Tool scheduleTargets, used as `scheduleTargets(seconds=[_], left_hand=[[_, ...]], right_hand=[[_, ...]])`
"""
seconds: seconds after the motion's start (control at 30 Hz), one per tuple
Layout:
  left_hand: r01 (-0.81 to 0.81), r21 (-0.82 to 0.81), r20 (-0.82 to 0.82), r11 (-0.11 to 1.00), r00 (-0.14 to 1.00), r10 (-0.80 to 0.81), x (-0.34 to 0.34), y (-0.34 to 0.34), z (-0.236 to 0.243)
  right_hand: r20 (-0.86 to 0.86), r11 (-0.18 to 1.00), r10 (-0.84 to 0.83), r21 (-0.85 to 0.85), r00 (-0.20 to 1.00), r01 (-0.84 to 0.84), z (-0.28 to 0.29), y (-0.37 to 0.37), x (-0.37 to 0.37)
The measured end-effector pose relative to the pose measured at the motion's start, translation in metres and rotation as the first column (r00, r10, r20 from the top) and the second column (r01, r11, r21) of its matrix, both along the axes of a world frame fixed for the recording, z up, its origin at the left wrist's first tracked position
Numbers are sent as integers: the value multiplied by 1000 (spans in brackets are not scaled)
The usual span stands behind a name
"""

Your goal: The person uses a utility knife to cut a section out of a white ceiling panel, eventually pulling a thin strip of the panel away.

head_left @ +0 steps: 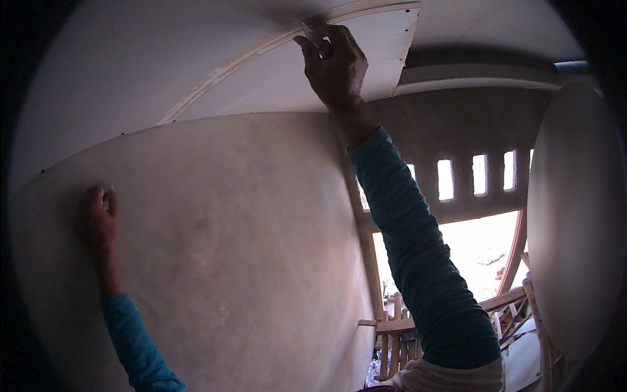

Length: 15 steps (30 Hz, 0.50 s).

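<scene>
A small, flat blade [308,31] stands tilted at the pale, curved ceiling seam [261,44].

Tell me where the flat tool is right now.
In the head view, the flat tool is near the top centre, in the right hand, at the pale ceiling seam.

Head view | texts: none legible | labels: none legible | brands: none legible | numbers: none legible | signs: none legible
</scene>
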<state>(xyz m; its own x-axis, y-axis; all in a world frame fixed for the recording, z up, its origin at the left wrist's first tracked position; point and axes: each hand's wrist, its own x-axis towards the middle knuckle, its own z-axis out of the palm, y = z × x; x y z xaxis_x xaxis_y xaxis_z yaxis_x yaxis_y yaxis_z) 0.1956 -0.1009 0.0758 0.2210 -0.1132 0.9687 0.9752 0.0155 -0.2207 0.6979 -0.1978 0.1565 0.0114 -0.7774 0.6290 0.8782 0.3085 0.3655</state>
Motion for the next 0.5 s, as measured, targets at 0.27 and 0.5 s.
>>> scheduleTargets(seconds=[0.27, 0.5], left_hand=[[154, 139, -70, 978, 987, -145, -12, 25, 0], [86, 31, -11, 996, 996, -86, -6, 16, -1]], right_hand=[[44, 975, -222, 7, 974, 222, 11, -10, 9], [57, 958, -281, -49, 958, 284, 5, -21, 12]])
